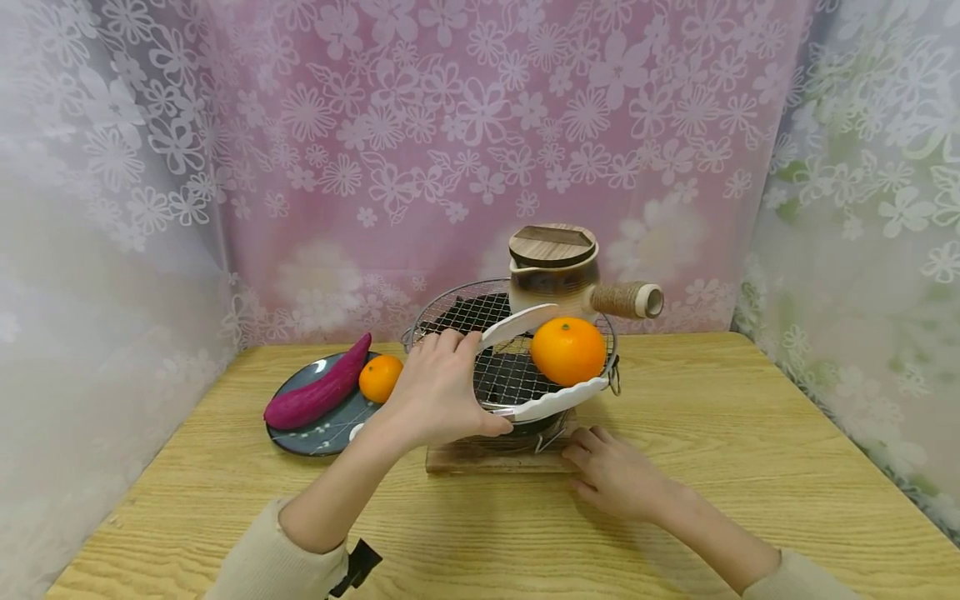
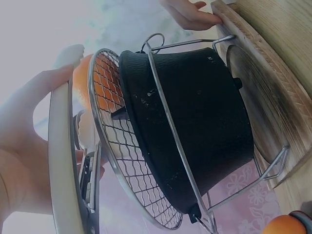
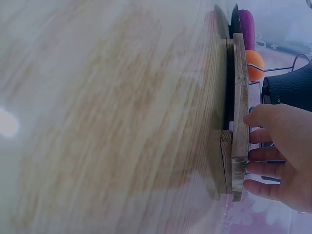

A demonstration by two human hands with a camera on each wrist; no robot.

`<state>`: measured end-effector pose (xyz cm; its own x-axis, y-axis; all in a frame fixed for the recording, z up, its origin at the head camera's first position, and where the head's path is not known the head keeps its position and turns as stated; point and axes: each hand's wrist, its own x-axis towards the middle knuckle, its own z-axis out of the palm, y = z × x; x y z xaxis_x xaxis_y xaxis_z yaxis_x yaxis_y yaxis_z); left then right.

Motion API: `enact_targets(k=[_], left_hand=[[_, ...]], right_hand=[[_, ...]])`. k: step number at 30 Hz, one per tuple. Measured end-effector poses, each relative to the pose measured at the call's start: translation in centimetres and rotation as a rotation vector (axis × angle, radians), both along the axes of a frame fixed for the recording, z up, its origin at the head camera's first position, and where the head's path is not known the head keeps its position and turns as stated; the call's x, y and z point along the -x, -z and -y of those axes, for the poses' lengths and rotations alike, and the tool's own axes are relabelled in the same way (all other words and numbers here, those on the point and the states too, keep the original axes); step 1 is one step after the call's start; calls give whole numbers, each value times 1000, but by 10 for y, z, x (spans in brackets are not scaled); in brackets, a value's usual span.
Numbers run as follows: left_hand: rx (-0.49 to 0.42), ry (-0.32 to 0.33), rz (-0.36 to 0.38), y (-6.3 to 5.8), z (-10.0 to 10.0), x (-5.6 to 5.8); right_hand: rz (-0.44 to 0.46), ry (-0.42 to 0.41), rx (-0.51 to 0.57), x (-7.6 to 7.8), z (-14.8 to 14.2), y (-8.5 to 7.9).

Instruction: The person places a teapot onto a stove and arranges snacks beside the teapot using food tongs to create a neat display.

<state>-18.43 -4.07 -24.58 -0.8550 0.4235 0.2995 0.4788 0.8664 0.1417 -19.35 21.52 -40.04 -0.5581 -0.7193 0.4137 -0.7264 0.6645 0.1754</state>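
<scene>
My left hand [image 1: 442, 387] grips metal tongs [image 2: 63, 156] with white scalloped tips, fingers on one arm and thumb on the other. The spread tips lie on either side of an orange [image 1: 568, 352], which sits on a round wire mesh [image 1: 495, 367] over a black stove [image 2: 190, 117]. Whether both tips touch the orange I cannot tell. Below, the stove's wire stand rests on a wooden board [image 1: 480, 457]. My right hand [image 1: 618, 475] has its slightly bent fingers against the board's front right part, as the right wrist view [image 3: 287, 151] also shows.
Behind the orange stands a pot [image 1: 555, 283] with a wooden lid and a rope-wrapped handle jutting right. To the left, a dark plate [image 1: 300, 443] bears a purple eggplant-like vegetable [image 1: 322, 392] and a second orange [image 1: 380, 378]. Floral curtains [image 1: 480, 150] enclose the wooden table [image 1: 705, 400].
</scene>
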Motion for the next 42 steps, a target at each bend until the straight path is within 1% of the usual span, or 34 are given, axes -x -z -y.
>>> enact_targets(k=[9, 16, 21, 27, 37, 42], left_hand=[[-94, 35, 81, 1, 12, 2], [-106, 31, 93, -1, 19, 1], [-129, 33, 104, 0, 24, -1], [-154, 11, 137, 2, 33, -2], [-160, -25, 123, 1, 42, 2], [-168, -29, 115, 0, 46, 3]], right_hand=[[-8, 2, -4, 0, 1, -1], [32, 29, -25, 1, 0, -1], [24, 32, -27, 1, 1, -2], [13, 33, -36, 0, 1, 0], [8, 33, -34, 1, 1, 0], [17, 30, -38, 1, 2, -1]])
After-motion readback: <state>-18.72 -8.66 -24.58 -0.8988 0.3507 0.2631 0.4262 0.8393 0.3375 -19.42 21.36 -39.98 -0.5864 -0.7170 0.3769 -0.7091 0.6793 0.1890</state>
